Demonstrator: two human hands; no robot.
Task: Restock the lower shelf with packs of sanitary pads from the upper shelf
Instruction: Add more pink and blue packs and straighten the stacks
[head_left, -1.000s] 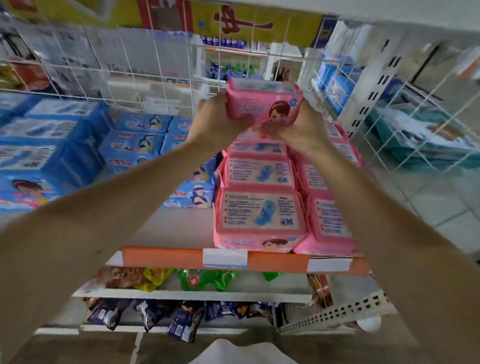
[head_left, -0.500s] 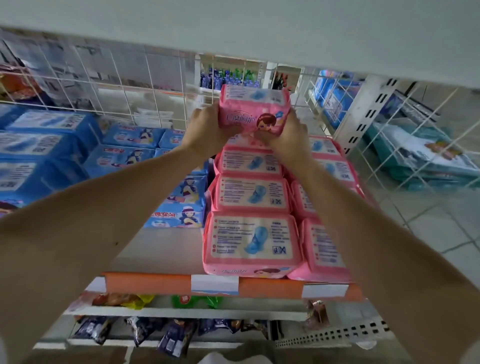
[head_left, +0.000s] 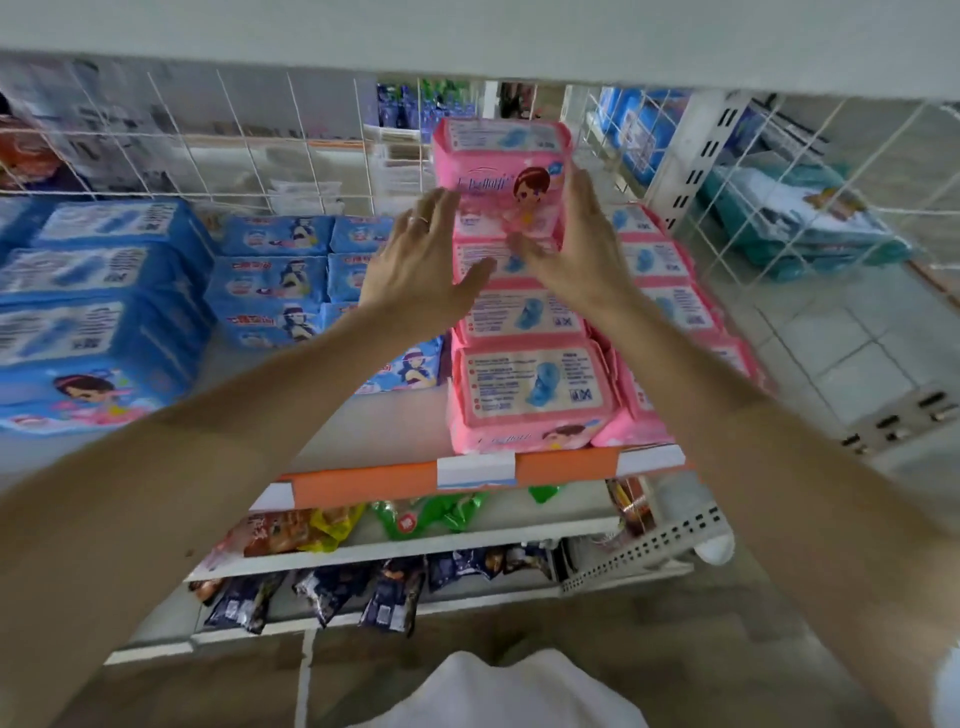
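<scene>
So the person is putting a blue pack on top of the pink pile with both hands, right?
Not quite: the pack on top is pink, not blue. The head view shows it sitting on the pink pile, with the left hand and right hand open beside it. The blue packs lie further left on the same shelf.

pink pack: lower edge behind hands | left hand: fingers blurred | upper shelf: unseen

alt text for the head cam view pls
Both open hands, left and right, flank a pink pad pack atop a back stack of pink packs on a shelf, with blue packs at left.
</scene>
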